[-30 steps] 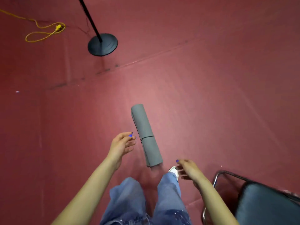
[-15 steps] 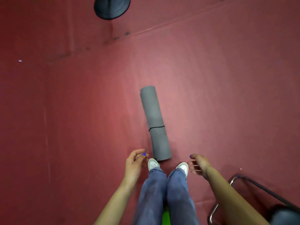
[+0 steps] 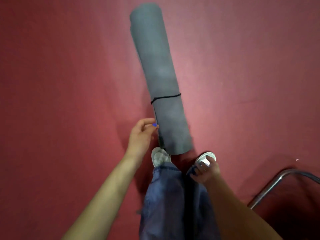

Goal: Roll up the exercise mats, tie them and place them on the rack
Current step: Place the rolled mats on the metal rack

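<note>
Both bare forearms reach forward and down from the bottom edge. The left hand [image 3: 141, 135] is extended farther, fingers loosely curled with the thumb and forefinger tips close together, holding nothing. The right hand [image 3: 206, 170] hangs lower over the legs, fingers bent inward; blur makes it hard to say whether they pinch anything.

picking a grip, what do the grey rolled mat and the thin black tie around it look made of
The grey rolled exercise mat looks like matte foam or rubber: dull surface, no shine, soft thick edge. The thin black tie looks like cord or elastic, pinching the roll slightly; which one is unclear.
</note>
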A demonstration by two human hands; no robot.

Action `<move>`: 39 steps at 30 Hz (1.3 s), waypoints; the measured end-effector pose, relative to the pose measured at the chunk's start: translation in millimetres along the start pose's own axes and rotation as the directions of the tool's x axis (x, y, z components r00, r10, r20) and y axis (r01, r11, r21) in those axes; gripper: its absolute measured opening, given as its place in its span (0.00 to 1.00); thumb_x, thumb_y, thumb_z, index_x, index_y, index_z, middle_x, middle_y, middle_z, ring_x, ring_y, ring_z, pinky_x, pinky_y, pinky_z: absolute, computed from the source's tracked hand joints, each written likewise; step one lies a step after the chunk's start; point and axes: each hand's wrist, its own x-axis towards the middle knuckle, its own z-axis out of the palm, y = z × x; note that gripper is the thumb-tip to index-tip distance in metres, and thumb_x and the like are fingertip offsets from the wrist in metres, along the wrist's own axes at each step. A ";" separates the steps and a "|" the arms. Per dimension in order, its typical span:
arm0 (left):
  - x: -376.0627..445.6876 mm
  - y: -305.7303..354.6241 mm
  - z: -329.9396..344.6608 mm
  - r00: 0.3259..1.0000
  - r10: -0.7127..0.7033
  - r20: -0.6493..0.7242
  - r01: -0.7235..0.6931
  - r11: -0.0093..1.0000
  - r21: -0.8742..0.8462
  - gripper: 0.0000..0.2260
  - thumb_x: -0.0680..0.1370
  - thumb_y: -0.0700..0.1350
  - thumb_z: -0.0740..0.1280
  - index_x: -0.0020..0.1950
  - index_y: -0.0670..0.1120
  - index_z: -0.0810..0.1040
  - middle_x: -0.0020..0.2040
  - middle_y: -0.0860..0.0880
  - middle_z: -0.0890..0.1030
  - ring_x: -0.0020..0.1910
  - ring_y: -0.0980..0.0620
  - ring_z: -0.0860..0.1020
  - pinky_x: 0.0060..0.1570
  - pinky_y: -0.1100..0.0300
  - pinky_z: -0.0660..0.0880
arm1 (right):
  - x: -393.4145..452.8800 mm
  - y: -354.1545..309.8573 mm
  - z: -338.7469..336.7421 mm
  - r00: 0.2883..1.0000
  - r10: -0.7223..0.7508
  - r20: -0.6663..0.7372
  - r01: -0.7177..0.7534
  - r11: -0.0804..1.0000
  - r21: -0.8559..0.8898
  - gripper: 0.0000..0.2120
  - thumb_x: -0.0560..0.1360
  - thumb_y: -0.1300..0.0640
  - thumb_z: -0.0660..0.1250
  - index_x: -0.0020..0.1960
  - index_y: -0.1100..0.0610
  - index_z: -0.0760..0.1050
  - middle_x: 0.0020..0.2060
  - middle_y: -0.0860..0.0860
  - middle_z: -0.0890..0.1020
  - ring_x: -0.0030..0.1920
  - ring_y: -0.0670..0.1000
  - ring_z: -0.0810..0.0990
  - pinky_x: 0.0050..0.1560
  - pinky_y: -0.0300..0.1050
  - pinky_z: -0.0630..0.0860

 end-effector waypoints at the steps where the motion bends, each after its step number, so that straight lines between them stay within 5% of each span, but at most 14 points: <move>1: 15.2 -1.9 -0.2 1.000 0.004 -0.008 -0.004 0.999 -0.033 0.09 0.79 0.35 0.62 0.47 0.49 0.75 0.42 0.49 0.80 0.37 0.58 0.77 0.34 0.71 0.73 | 18.0 8.8 12.0 0.999 0.024 0.033 -0.025 0.999 0.028 0.14 0.76 0.46 0.60 0.53 0.55 0.72 0.49 0.52 0.73 0.52 0.54 0.73 0.60 0.49 0.67; 4: 48.5 -16.3 -7.8 0.999 0.017 -0.038 -0.022 0.991 -0.135 0.09 0.79 0.35 0.62 0.46 0.49 0.75 0.41 0.49 0.79 0.37 0.56 0.77 0.35 0.67 0.73 | 59.4 21.9 50.4 0.991 -0.009 0.133 -0.002 0.996 0.085 0.31 0.66 0.42 0.69 0.66 0.55 0.72 0.58 0.53 0.75 0.68 0.54 0.69 0.69 0.55 0.64; 6: 53.1 -24.1 -12.7 0.999 0.007 -0.037 -0.014 0.982 -0.190 0.09 0.79 0.35 0.61 0.46 0.49 0.75 0.41 0.49 0.79 0.38 0.54 0.76 0.37 0.63 0.71 | 68.4 18.1 66.9 0.982 -0.040 0.185 0.017 0.992 0.123 0.33 0.59 0.41 0.71 0.62 0.49 0.77 0.59 0.52 0.80 0.65 0.57 0.73 0.68 0.56 0.66; 11: 29.0 -58.1 -51.1 0.991 -0.125 -0.050 0.104 0.949 -0.297 0.08 0.79 0.38 0.61 0.48 0.50 0.76 0.43 0.50 0.81 0.41 0.53 0.77 0.43 0.61 0.72 | 66.8 21.1 68.7 0.988 -0.112 0.109 0.092 0.979 0.180 0.36 0.60 0.40 0.72 0.66 0.51 0.75 0.58 0.55 0.81 0.59 0.59 0.78 0.55 0.59 0.77; 13: -1.2 -62.8 -68.9 0.972 -0.230 -0.055 0.195 0.910 -0.366 0.08 0.79 0.37 0.61 0.47 0.50 0.76 0.44 0.48 0.80 0.40 0.53 0.78 0.40 0.63 0.74 | 24.0 29.1 69.2 0.980 -0.162 0.114 0.152 0.984 0.091 0.31 0.64 0.37 0.71 0.62 0.53 0.77 0.50 0.55 0.84 0.50 0.57 0.83 0.49 0.55 0.80; 16: -64.9 -49.1 -95.1 0.929 -0.369 -0.034 0.310 0.825 -0.473 0.09 0.80 0.35 0.60 0.45 0.47 0.75 0.40 0.48 0.79 0.33 0.55 0.79 0.30 0.67 0.74 | -70.5 36.2 81.1 0.929 -0.357 0.093 0.357 0.934 0.019 0.17 0.74 0.41 0.66 0.49 0.56 0.77 0.31 0.51 0.84 0.27 0.48 0.82 0.22 0.41 0.76; 18: -120.6 -26.1 -116.1 0.921 -0.390 0.017 0.344 0.790 -0.507 0.08 0.79 0.35 0.60 0.46 0.46 0.75 0.39 0.48 0.79 0.33 0.54 0.78 0.30 0.66 0.73 | -143.8 40.3 93.1 0.785 -0.619 -0.044 0.612 0.784 -0.106 0.20 0.71 0.46 0.72 0.53 0.59 0.77 0.40 0.50 0.85 0.31 0.45 0.83 0.30 0.39 0.77; 20: -180.9 3.5 -141.2 0.944 -0.327 0.048 0.303 0.801 -0.517 0.07 0.79 0.34 0.61 0.48 0.45 0.75 0.39 0.48 0.80 0.33 0.55 0.79 0.32 0.66 0.73 | -231.6 41.5 111.8 0.497 -0.861 -0.112 0.765 0.495 -0.412 0.31 0.63 0.43 0.77 0.58 0.62 0.74 0.53 0.56 0.82 0.48 0.53 0.83 0.53 0.48 0.75; 23: -273.2 58.3 -188.3 0.981 -0.191 0.028 0.174 0.809 -0.562 0.07 0.79 0.35 0.60 0.48 0.45 0.76 0.33 0.51 0.82 0.28 0.59 0.79 0.30 0.67 0.74 | -377.3 40.0 139.2 0.006 -0.972 0.234 0.599 -0.184 -0.780 0.32 0.58 0.42 0.76 0.50 0.64 0.73 0.45 0.65 0.81 0.49 0.61 0.80 0.60 0.53 0.62; 25: -328.6 89.8 -224.6 0.995 -0.091 -0.035 0.055 0.824 -0.564 0.07 0.79 0.36 0.61 0.50 0.45 0.76 0.33 0.53 0.83 0.31 0.59 0.80 0.35 0.65 0.75 | -460.4 45.1 149.6 -0.184 -0.760 0.623 0.362 -0.642 -0.676 0.24 0.55 0.48 0.79 0.41 0.61 0.72 0.36 0.61 0.80 0.43 0.60 0.80 0.57 0.52 0.61; 26: -352.6 103.3 -243.7 0.996 -0.035 -0.077 -0.013 0.834 -0.551 0.07 0.79 0.37 0.62 0.51 0.46 0.77 0.35 0.53 0.84 0.34 0.59 0.80 0.38 0.64 0.75 | -494.4 50.3 154.8 -0.214 -0.597 0.773 0.246 -0.799 -0.549 0.23 0.54 0.49 0.79 0.39 0.59 0.72 0.35 0.58 0.80 0.42 0.59 0.80 0.57 0.51 0.61; 28: -394.4 124.5 -277.7 0.984 0.055 -0.170 -0.140 0.830 -0.540 0.06 0.79 0.38 0.63 0.51 0.47 0.77 0.39 0.53 0.84 0.37 0.58 0.80 0.41 0.64 0.74 | -552.9 63.4 169.2 -0.159 -0.309 0.938 0.078 -0.951 -0.300 0.23 0.54 0.44 0.76 0.40 0.56 0.72 0.35 0.53 0.78 0.43 0.57 0.80 0.61 0.52 0.61; 34: -495.9 139.3 -345.3 0.895 0.151 -0.420 -0.359 0.803 -0.476 0.18 0.64 0.52 0.67 0.52 0.50 0.78 0.50 0.46 0.83 0.47 0.53 0.77 0.45 0.61 0.70 | -667.0 178.9 204.5 -0.067 0.231 0.971 -0.034 -0.973 0.229 0.31 0.55 0.29 0.64 0.46 0.51 0.72 0.43 0.47 0.78 0.50 0.51 0.77 0.68 0.51 0.51; 39: -524.2 138.9 -368.9 0.788 0.074 -0.612 -0.466 0.721 -0.513 0.11 0.76 0.49 0.69 0.58 0.54 0.78 0.57 0.54 0.80 0.59 0.55 0.76 0.50 0.58 0.71 | -678.4 284.7 209.8 -0.092 0.780 0.619 -0.217 -0.623 0.752 0.28 0.45 0.36 0.74 0.38 0.50 0.73 0.33 0.45 0.76 0.37 0.50 0.79 0.61 0.54 0.59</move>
